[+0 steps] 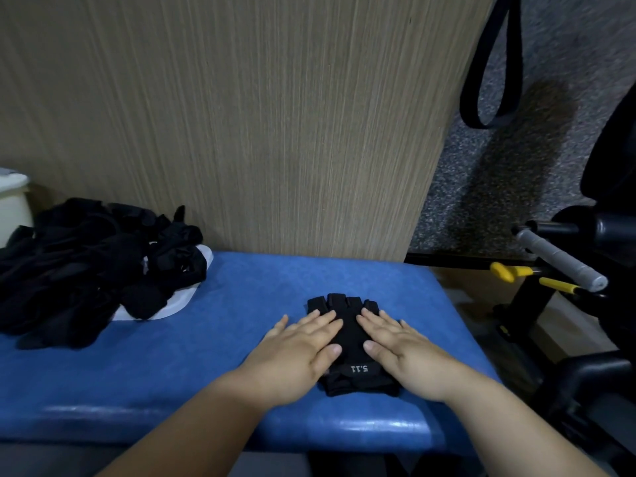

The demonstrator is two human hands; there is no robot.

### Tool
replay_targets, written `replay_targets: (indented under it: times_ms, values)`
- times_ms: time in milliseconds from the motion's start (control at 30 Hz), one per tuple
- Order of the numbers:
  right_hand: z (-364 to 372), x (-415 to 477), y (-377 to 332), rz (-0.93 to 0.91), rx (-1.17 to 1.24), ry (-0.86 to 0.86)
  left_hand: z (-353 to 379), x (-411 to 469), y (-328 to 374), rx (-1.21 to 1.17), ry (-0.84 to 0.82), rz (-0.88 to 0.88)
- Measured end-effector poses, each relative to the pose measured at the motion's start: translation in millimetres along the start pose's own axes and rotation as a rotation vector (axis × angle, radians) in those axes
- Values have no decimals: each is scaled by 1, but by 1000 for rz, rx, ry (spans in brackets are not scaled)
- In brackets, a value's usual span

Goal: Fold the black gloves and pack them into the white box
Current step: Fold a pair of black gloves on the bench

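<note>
- One black glove (350, 339) lies flat on the blue table (241, 304), right of centre, near the front edge — fingerless, finger stubs pointing away from the person, white "5.11" print near the cuff.
- Left hand (296, 352) rests palm down on the glove's left half; grip open, fingers straight and slightly spread, thumb lying on the fabric.
- Right hand (406, 352) rests palm down on the glove's right half; grip open too, fingers straight, thumb on the fabric.
- The two sets of fingertips are close together over the middle of the glove, not touching each other.
- A pile of black gloves (79, 266) sits at the left side of the table, well apart from the hands — loose and tangled.
- A white piece (179, 301) pokes out from under the pile's right edge; box or lid, cannot tell.
- A pale container (12, 201) is cut off at the far left edge.
- A wood-grain panel (258, 115) stands behind the table.
- To the right: a black strap loop (488, 80) hanging over grey carpet, a grey-wrapped bar (561, 259), yellow handles (509, 271), dark equipment.
</note>
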State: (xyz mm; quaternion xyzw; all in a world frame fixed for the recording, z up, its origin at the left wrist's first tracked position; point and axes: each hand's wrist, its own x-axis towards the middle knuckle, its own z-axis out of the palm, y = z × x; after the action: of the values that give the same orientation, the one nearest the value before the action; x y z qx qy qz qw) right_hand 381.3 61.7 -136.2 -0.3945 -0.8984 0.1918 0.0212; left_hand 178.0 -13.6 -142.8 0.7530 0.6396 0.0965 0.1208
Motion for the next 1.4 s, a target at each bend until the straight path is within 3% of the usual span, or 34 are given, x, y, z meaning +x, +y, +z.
replay_targets:
  times_ms: [233, 467, 667, 867, 1000, 1200, 1400]
  values:
    - [-6, -2, 9, 82, -67, 62, -6, -9, -15, -21, -6, -27]
    - [-20, -11, 22, -21, 78, 250, -18, -20, -14, -187, 192, 39]
    - [-20, -12, 22, -63, 139, 127, -7, -10, -12, -250, 133, 127]
    - [-19, -12, 21, -44, 177, 83, 0, 1, -15, -255, 188, 116]
    - [-21, -14, 18, -60, 175, 58, 1, 4, -8, -300, 287, 63]
    - [-22, -14, 11, -62, 154, 70, -4, 2, -5, -564, 282, -76]
    - [-15, -5, 4, -100, 270, 352, -10, 2, 0, -746, 284, -167]
